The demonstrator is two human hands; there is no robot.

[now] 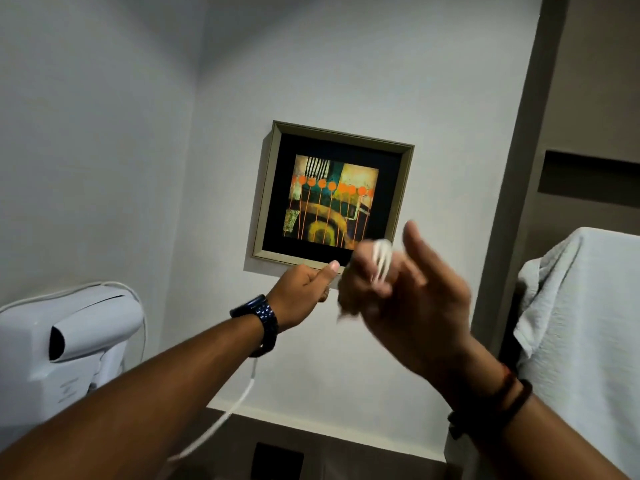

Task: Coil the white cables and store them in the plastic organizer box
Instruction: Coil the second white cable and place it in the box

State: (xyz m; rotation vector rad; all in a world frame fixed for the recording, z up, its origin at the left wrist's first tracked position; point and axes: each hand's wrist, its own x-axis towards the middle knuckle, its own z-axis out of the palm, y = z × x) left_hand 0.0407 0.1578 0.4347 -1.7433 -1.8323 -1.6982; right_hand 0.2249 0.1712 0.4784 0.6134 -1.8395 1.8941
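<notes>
Both my hands are raised in front of a wall. My right hand (408, 289) is blurred, with several loops of white cable (381, 259) wound around its fingers. My left hand (304, 289) is a closed fist with the thumb up, pinching the cable just left of the right hand. A loose length of the same white cable (228, 415) hangs down under my left forearm toward the bottom of the view. The plastic organizer box is out of view.
A framed abstract picture (332, 199) hangs on the wall behind the hands. A white wall-mounted hair dryer (65, 341) sits at the lower left. A white towel (585, 327) hangs at the right beside a grey door frame (516, 202).
</notes>
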